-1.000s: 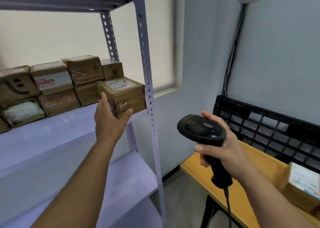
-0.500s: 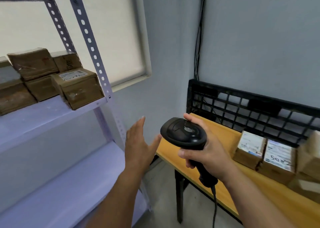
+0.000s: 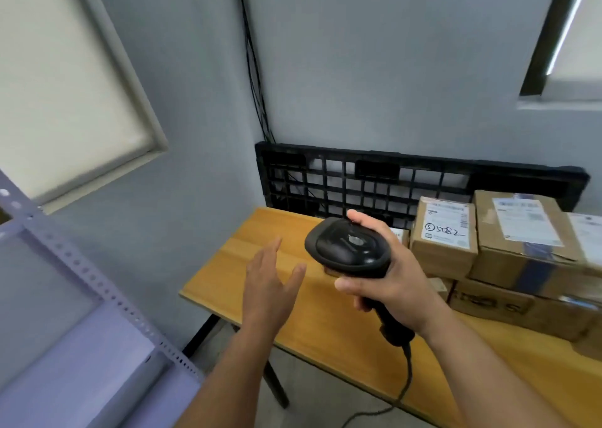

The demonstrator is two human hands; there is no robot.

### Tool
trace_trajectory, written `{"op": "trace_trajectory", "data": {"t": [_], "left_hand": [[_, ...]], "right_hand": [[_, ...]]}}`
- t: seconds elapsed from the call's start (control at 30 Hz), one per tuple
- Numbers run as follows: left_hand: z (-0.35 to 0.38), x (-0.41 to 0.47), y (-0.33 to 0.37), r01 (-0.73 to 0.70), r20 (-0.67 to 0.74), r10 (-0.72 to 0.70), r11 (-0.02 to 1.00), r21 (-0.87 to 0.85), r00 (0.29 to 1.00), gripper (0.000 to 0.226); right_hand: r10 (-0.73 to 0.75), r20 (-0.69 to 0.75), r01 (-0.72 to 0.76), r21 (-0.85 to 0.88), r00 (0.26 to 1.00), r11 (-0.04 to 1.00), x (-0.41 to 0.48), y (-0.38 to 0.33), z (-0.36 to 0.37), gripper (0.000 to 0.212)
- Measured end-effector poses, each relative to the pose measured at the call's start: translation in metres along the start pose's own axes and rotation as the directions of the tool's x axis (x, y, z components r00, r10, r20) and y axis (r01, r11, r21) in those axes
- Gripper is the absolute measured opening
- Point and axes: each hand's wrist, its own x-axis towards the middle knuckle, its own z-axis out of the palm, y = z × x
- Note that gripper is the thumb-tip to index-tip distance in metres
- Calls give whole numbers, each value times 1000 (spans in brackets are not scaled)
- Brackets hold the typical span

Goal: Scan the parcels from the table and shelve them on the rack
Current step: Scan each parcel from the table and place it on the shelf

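Cardboard-brown parcels (image 3: pixel 521 264) sit stacked at the right of the wooden tabletop (image 3: pixel 325 330), in front of a black plastic grid (image 3: pixel 358 180). One small parcel (image 3: pixel 443 251) has a white label (image 3: pixel 448 224) with "5082" handwritten on it; the other labels are too blurred to read. The right grip (image 3: pixel 397 284) is curled round the handle of a black corded scanner (image 3: pixel 348 246). The left grip (image 3: pixel 267 284) hovers over the tabletop, fingers spread, holding nothing. The grey rack (image 3: pixel 97 284) stands at lower left.
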Motion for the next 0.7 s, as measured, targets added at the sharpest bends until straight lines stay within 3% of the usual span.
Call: {"op": "trace_trajectory", "data": {"t": [0.37, 0.7], "left_hand": [[89, 15, 75, -103, 197, 122, 989, -107, 973, 61], [163, 58, 131, -57, 384, 110, 987, -147, 917, 64]], "right_hand": [[21, -262, -37, -54, 965, 998, -43, 6, -102, 86], [85, -440, -120, -53, 894, 991, -74, 11, -157, 88]]}}
